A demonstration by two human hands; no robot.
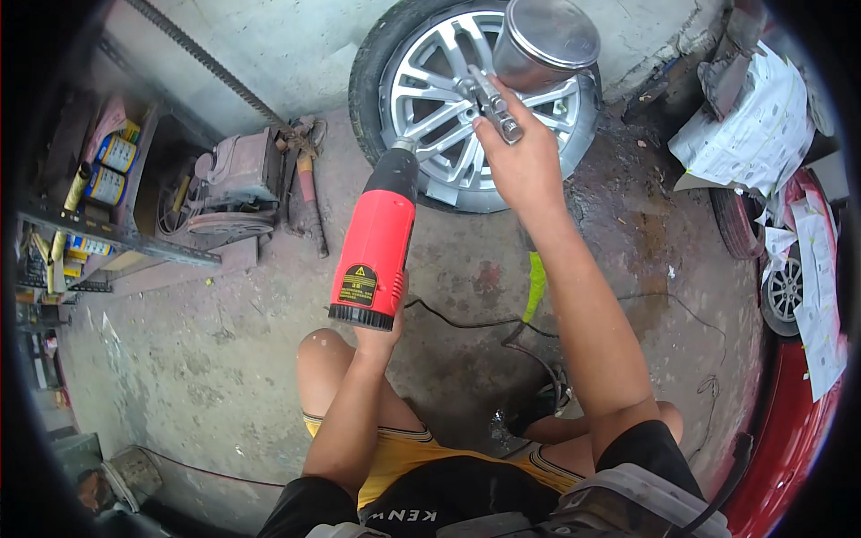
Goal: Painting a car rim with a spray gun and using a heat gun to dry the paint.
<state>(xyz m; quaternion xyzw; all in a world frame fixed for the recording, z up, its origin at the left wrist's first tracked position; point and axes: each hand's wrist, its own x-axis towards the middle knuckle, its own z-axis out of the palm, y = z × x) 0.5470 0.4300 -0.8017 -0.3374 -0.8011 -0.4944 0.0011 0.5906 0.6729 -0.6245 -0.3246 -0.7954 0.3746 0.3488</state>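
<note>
A person is crouching on a stained concrete floor [224, 377] of a workshop, working on a silver alloy wheel [439, 108] that is leaning upright against the far wall. The left hand [381, 327] is wrapping its grip fully around the handle of a red and black heat gun [375, 242], whose dark nozzle is pointing toward the lower spokes and appears to be just short of touching them. The right hand [525, 161] is reaching farther up, its grip closing tight on a spray gun [498, 112] topped by a shiny metal cup [545, 40], held in front of the wheel's hub. A black cord [466, 321] is trailing across the floor between the person's knees and the wheel. At far left, a metal shelf [117, 235] is carrying cans and tubes, and a rusty machine [235, 184] is sitting beside it on the floor. At right, a red car [789, 430] masked with sheets of white paper [749, 134] is filling the edge of the scene. A yellow-green strip, partly hidden behind the right forearm, is lying on the floor; what it is cannot be made out.
</note>
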